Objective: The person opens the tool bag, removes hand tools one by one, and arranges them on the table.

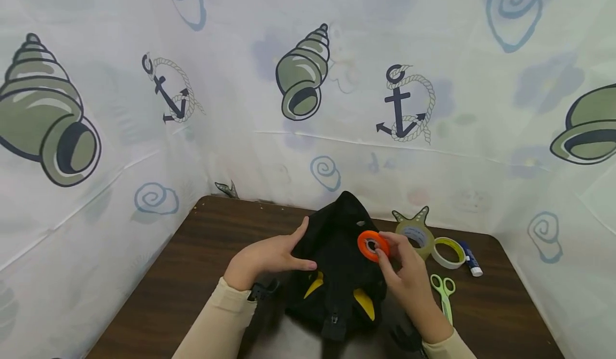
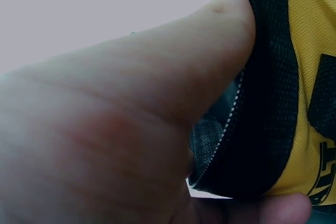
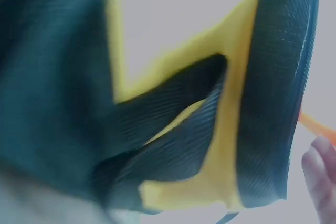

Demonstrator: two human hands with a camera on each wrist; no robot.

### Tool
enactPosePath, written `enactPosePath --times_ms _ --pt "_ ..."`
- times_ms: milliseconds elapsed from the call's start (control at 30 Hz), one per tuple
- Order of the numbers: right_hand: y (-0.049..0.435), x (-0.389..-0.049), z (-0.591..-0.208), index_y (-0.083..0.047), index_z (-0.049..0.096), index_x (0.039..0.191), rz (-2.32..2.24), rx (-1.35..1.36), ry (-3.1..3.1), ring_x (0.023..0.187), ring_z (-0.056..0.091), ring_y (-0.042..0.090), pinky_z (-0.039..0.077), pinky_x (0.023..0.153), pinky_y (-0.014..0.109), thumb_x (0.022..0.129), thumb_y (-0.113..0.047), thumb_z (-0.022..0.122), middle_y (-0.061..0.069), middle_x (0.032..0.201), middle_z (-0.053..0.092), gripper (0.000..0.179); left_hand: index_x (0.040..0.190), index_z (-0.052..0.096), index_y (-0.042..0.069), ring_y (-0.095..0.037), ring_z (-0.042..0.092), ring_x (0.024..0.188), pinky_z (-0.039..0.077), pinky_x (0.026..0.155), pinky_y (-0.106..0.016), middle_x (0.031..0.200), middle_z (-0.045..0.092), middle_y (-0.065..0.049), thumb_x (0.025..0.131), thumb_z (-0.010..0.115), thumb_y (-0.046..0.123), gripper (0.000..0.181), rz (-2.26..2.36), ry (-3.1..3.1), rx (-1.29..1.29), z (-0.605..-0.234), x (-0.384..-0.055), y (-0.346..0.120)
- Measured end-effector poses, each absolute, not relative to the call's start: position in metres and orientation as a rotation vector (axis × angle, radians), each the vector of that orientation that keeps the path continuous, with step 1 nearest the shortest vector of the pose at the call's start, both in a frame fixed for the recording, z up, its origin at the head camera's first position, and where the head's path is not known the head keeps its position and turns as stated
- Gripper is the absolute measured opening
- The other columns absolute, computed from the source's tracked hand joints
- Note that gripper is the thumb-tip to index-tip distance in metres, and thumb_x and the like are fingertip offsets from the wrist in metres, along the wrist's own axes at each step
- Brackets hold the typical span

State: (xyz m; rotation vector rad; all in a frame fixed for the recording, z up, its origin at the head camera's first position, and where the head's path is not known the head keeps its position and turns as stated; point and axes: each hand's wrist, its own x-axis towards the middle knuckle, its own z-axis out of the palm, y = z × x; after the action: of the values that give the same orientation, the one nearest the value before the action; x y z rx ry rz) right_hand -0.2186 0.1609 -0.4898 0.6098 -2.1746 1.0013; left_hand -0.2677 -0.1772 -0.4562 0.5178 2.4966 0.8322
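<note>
A black and yellow zippered bag stands on the table, its mouth open in the left wrist view, where the zipper edge shows. My left hand grips the bag's left side. In the left wrist view its thumb lies over the zipper edge and a fingertip shows low on the outside. Between thumb and fingers, my right hand pinches an orange roll of tape over the bag's right side. Only the fingertips of that hand and a bit of orange appear in the right wrist view.
Right of the bag stand a wide tan tape roll and a white tape roll. A blue glue stick lies beside them. Green-handled scissors lie nearer, by the right forearm. Patterned cloth walls the brown table.
</note>
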Motion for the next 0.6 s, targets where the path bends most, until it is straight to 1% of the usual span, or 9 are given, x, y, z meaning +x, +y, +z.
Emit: enactPosePath --times_ms 67,133,233,300,400,500,600 --pt "0.17 -0.209 -0.494 -0.004 0.066 0.137 1.012 0.583 -2.148 0.077 0.057 0.005 0.048 0.07 0.011 0.087 0.011 0.083 0.005 0.097 0.07 0.055 0.176 -0.008 0.038 -0.031 0.057 0.151 0.045 0.124 -0.057 0.178 0.035 -0.006 0.094 0.073 0.072 0.12 0.835 2.495 0.521 -0.456 -0.268 -0.177" --pt "0.179 -0.199 -0.5 -0.002 0.067 0.137 1.053 0.568 -2.122 0.082 0.058 0.005 0.048 0.074 0.01 0.086 0.016 0.081 0.007 0.101 0.07 0.056 0.176 -0.008 0.037 -0.031 0.056 0.151 0.044 0.125 -0.057 0.178 0.034 -0.006 0.094 0.073 0.071 0.12 0.839 2.488 0.523 -0.456 -0.268 -0.177" --pt "0.193 -0.185 -0.508 -0.001 0.067 0.137 1.134 0.506 -2.095 0.092 0.064 0.002 0.053 0.082 0.008 0.085 0.022 0.078 0.009 0.11 0.071 0.058 0.176 -0.008 0.038 -0.03 0.056 0.152 0.045 0.125 -0.057 0.178 0.034 -0.006 0.095 0.073 0.072 0.119 0.838 2.486 0.522 -0.457 -0.269 -0.177" --pt "0.202 -0.178 -0.514 0.0 0.067 0.138 1.154 0.436 -2.08 0.093 0.066 -0.001 0.054 0.08 0.007 0.086 0.024 0.076 0.007 0.11 0.072 0.058 0.176 -0.009 0.038 -0.03 0.057 0.151 0.046 0.124 -0.057 0.178 0.035 -0.006 0.095 0.072 0.072 0.119 0.837 2.489 0.526 -0.458 -0.27 -0.176" --pt "0.216 -0.17 -0.521 0.002 0.065 0.139 1.148 0.304 -2.063 0.092 0.068 -0.007 0.054 0.076 0.006 0.086 0.023 0.077 0.0 0.108 0.072 0.058 0.175 -0.009 0.039 -0.031 0.058 0.149 0.047 0.123 -0.057 0.178 0.035 -0.006 0.094 0.071 0.074 0.119 0.831 2.496 0.528 -0.458 -0.271 -0.176" --pt "0.23 -0.165 -0.527 0.006 0.064 0.138 1.139 0.172 -2.034 0.088 0.068 -0.008 0.053 0.073 0.005 0.087 0.022 0.077 -0.01 0.107 0.071 0.056 0.175 -0.009 0.04 -0.031 0.059 0.149 0.047 0.122 -0.057 0.177 0.036 -0.006 0.094 0.071 0.074 0.119 0.827 2.501 0.523 -0.459 -0.271 -0.176" --pt "0.244 -0.16 -0.534 0.007 0.064 0.137 1.139 -0.002 -2.011 0.086 0.067 -0.008 0.053 0.07 0.004 0.09 0.02 0.075 -0.021 0.106 0.067 0.05 0.175 -0.009 0.039 -0.031 0.057 0.15 0.046 0.123 -0.057 0.178 0.035 -0.006 0.094 0.072 0.072 0.12 0.836 2.493 0.523 -0.46 -0.271 -0.174"
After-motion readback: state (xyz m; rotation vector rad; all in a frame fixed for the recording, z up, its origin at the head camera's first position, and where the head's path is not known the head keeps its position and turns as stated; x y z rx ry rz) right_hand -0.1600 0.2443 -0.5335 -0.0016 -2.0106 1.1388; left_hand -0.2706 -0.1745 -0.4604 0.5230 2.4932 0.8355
